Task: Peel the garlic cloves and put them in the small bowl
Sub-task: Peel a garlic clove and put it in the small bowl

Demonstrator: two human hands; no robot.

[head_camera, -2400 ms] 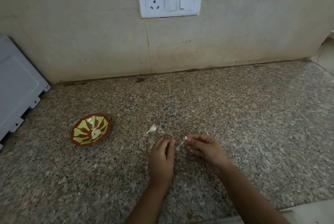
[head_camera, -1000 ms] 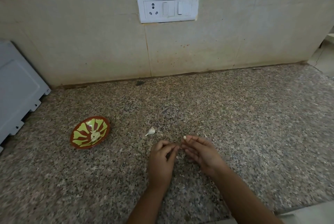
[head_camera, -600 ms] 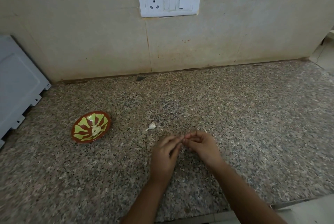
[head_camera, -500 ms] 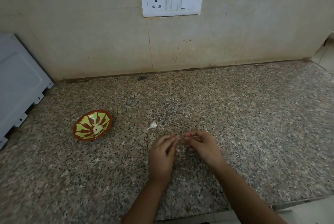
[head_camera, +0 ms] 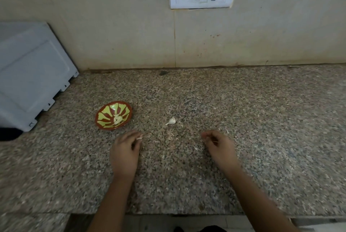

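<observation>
Pinched bit [head_camera: 139, 138] (left hand [head_camera: 124, 155]) unidentifiable

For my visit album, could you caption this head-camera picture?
Left hand pinches a small white garlic piece near the patterned bowl; another clove lies on the granite counter.

Left: small bowl [head_camera: 105, 113], red-brown with yellow-green petals, upright on the counter [head_camera: 243, 119]; I make out pale peeled garlic [head_camera: 117, 119] at its centre; right of it, apart: one white clove [head_camera: 171, 121] lying on the counter, thin tail leftward; a pale scrap [head_camera: 139, 138] pinched in the left fingers [head_camera: 135, 134].
</observation>
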